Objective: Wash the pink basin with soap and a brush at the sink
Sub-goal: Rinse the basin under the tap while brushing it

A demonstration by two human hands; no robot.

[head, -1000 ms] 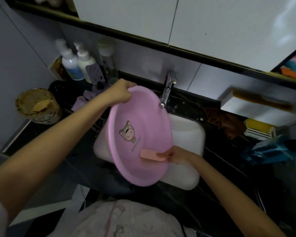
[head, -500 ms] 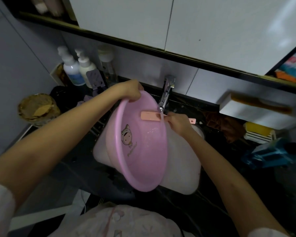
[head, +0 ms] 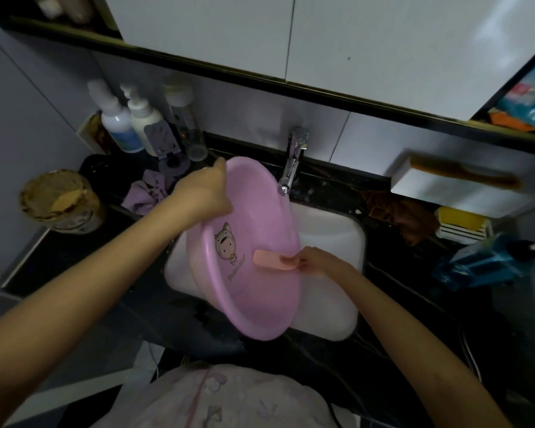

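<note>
A pink basin (head: 254, 291) with a cartoon figure printed inside stands tilted on edge over the white sink (head: 337, 239). My left hand (head: 204, 193) grips its upper left rim. My right hand (head: 318, 259) holds a pink brush (head: 271, 258) by its handle, and the brush head lies against the basin's inner wall at the right, beside the cartoon. The chrome tap (head: 292, 162) rises just behind the basin's top rim. No soap bar is plainly visible.
Pump bottles (head: 138, 118) and a clear bottle stand at the back left, with a purple cloth (head: 145, 193) and a round tin (head: 61, 200) nearby. On the right are a brown cloth (head: 399, 211), a white shelf with a comb (head: 464, 177), a yellow holder (head: 460, 223) and a blue object (head: 482, 264).
My right hand has swept the brush from the basin's top rim near the tap back down to the lower right inner wall. The basin has tipped slightly; my left hand keeps its hold.
</note>
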